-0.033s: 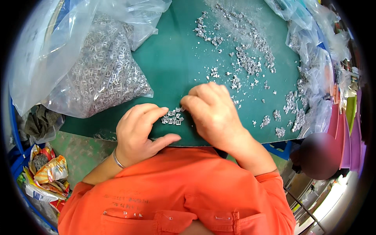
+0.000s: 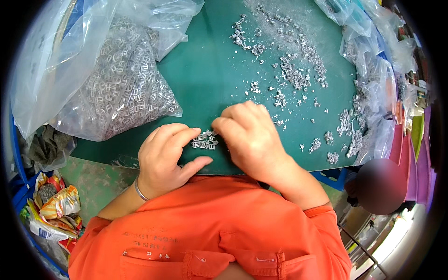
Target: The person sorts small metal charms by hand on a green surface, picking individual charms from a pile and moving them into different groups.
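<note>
A small heap of silver metal pieces (image 2: 204, 140), shaped like little square frames, lies near the front edge of the green table. My left hand (image 2: 165, 151) curves round its left side, thumb and fingers apart, the fingertips at the heap's upper left. At the right side of the heap, my right hand (image 2: 249, 135) has its fingers curled together, its fingertips turned down to the pieces. Whatever may be between those fingers is hidden. To the left stands a large clear plastic bag (image 2: 126, 84) full of similar metal pieces.
The green tabletop (image 2: 205, 60) carries scattered metal bits (image 2: 294, 74) toward the far right. More clear plastic bags (image 2: 380, 88) line the right edge. Crumpled wrappers (image 2: 60, 205) fill a blue container at lower left. A person's head (image 2: 380, 186) shows at right.
My right hand has shifted slightly to the left, closer to the heap. My left hand stays almost where it was, its thumb drawn in a little.
</note>
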`<state>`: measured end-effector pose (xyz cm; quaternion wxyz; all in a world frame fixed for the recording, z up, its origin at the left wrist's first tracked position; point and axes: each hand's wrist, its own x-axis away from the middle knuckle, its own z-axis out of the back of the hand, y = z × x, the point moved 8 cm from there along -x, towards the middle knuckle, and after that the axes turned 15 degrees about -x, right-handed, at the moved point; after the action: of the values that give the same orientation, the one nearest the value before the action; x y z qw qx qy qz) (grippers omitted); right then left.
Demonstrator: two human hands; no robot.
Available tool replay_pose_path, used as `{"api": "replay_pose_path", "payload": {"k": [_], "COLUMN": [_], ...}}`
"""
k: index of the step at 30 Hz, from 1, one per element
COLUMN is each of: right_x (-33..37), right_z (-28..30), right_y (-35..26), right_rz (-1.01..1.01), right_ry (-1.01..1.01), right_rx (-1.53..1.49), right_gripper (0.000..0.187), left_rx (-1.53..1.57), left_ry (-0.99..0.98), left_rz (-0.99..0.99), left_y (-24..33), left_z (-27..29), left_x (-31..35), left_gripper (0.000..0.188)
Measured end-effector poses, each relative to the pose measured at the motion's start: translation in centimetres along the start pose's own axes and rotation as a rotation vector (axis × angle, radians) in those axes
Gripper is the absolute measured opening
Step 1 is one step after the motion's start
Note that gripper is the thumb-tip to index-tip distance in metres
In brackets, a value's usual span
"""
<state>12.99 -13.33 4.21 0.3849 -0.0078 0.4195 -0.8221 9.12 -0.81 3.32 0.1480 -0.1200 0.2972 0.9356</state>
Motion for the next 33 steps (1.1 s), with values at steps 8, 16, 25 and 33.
{"api": "replay_pose_path", "payload": {"k": [8, 16, 25, 33], "right_x": [-0.2, -1.2, -1.7, 6.3], "right_z": [3.8, 6.9, 7.1, 8.8], "right_y": [2.2, 4.1, 4.9, 3.7], "right_rz": [-0.034, -0.212, -0.308, -0.577], "right_ry": [0.162, 0.165, 0.182, 0.297], "right_rx": [0.150, 0.234, 0.095, -0.353], "right_gripper": [0.027, 0.011, 0.011, 0.015], "left_rx": [-0.010, 0.054, 0.160, 0.214], "left_ry": [-0.010, 0.062, 0.079, 0.014], "left_rz": [-0.004, -0.020, 0.011, 0.041], "left_y": [-0.3, -0.8, -1.1, -1.3], "left_z": [-0.4, 0.2, 0.6, 0.5], "left_x": [0.2, 0.4, 0.4, 0.8], "left_gripper": [0.051, 0.039, 0.028, 0.030]}}
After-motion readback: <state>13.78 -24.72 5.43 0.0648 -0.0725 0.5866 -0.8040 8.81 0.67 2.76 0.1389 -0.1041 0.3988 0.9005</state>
